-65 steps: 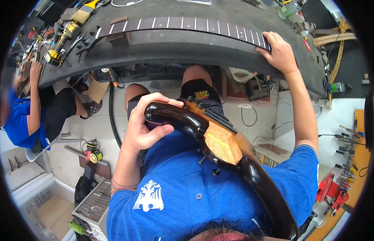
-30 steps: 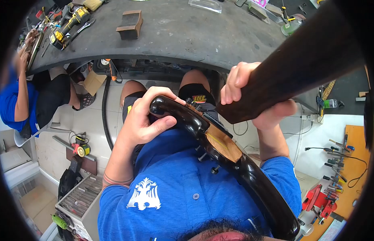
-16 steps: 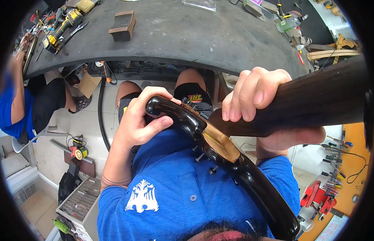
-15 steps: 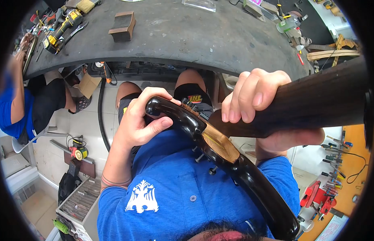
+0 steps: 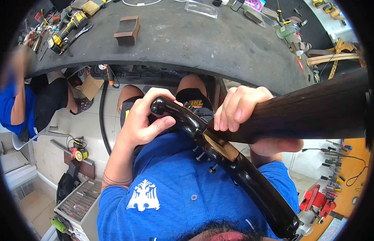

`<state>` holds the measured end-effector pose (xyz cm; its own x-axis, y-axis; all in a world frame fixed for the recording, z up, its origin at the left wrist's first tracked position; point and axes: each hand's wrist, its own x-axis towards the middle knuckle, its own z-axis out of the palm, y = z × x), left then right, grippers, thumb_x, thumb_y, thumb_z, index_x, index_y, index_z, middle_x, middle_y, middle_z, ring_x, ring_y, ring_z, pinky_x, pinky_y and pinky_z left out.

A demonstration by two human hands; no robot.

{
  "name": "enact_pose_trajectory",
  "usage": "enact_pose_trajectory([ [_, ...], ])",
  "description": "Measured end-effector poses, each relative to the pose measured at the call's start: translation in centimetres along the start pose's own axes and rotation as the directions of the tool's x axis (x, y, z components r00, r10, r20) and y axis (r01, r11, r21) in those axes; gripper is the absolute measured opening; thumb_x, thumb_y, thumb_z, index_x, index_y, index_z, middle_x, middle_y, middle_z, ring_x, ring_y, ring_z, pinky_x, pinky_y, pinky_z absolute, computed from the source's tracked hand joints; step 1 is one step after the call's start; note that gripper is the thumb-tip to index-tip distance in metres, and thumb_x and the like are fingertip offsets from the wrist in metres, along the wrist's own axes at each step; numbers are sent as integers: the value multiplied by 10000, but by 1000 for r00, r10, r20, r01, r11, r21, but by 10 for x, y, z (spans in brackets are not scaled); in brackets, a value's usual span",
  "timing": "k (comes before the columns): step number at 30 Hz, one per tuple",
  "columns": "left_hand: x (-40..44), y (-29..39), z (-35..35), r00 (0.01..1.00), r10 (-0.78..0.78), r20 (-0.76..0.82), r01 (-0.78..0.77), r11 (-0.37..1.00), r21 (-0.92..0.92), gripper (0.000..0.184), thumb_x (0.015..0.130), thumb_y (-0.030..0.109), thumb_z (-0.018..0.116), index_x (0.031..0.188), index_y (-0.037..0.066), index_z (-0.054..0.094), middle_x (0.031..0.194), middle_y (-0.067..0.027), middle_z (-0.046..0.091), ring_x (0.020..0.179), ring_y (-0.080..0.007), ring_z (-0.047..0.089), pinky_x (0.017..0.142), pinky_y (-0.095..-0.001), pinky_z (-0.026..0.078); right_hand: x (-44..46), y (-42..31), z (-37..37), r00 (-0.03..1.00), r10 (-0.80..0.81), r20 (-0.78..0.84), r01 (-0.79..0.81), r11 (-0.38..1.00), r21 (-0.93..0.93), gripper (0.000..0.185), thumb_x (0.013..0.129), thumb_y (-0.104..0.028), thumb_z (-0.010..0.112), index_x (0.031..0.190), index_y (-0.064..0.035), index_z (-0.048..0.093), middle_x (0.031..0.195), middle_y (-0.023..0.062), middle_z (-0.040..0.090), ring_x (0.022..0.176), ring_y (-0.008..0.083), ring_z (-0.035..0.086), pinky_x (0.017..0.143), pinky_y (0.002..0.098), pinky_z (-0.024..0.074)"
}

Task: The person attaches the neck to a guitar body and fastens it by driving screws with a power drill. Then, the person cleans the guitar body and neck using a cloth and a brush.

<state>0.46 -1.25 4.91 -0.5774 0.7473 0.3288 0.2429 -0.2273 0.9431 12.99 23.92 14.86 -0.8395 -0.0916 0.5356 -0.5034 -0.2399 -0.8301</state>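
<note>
A glossy black guitar body (image 5: pixel 261 188), seen edge-on, leans across my blue shirt. My left hand (image 5: pixel 149 120) is wrapped around its upper horn, thumb on the near side. Bare wood shows in the neck pocket (image 5: pixel 221 147), and several screws (image 5: pixel 200 156) stick out below it. My right hand (image 5: pixel 245 110) grips a dark wooden guitar neck (image 5: pixel 315 110), fingers over the top and thumb underneath. The neck's end lies at the pocket, partly over it; I cannot tell whether it is seated. Small dark hardware (image 5: pixel 193 110) shows beside the body near my left fingers.
A dark workbench (image 5: pixel 187 44) stretches ahead, bearing a curved wooden block (image 5: pixel 127 31), a yellow cordless drill (image 5: pixel 68 32) and a clear bottle (image 5: pixel 289 29). At left sits a person in blue (image 5: pixel 18 104). A red vise (image 5: pixel 319 201) and several screwdrivers are at right.
My right hand and the neck have shifted slightly left and down toward the body, and less of the pocket's bare wood shows. My left hand keeps its hold.
</note>
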Motion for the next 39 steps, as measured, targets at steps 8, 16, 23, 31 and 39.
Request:
enact_pose_trajectory([
  [8,7,0,1,1000,1,20,-2,1000,31,464,953,238,859,1309,47,632,1065,-103,799,950,-207,788,872,-335,601,-5,8,7,998,26,-58,-21,996,85,1101,737,-1077,564,1070,-31,655,860,91,657,821,249,679,828,492,670],
  [16,25,11,4,994,-101,38,99,993,60,408,1014,261,784,1307,33,614,1048,-60,757,898,-124,696,819,-304,555,-2,12,3,996,87,-23,-81,979,186,1093,792,-1062,518,1125,-27,625,925,85,645,943,303,736,1043,557,608],
  [23,41,9,13,988,-151,14,151,988,-21,373,1021,253,781,1282,40,623,1002,-2,675,878,-72,602,780,-266,490,-1,9,-7,979,203,-27,-196,965,173,1052,814,-1015,594,1143,-16,598,951,92,633,976,323,754,1105,568,599],
  [31,41,6,15,995,-101,-19,101,995,16,385,1037,321,781,1250,39,626,972,13,651,845,-65,567,760,-263,487,-8,8,-9,979,203,-1,-202,976,78,1081,866,-1005,533,1252,3,588,1029,43,540,908,170,680,1027,462,623],
  [39,42,11,18,992,-124,-10,124,992,27,373,1043,307,767,1260,43,617,983,13,644,871,-55,557,779,-253,475,-14,8,-16,987,158,-6,-158,987,2,1087,931,-965,489,1310,48,595,1022,89,649,927,181,699,894,371,576],
])
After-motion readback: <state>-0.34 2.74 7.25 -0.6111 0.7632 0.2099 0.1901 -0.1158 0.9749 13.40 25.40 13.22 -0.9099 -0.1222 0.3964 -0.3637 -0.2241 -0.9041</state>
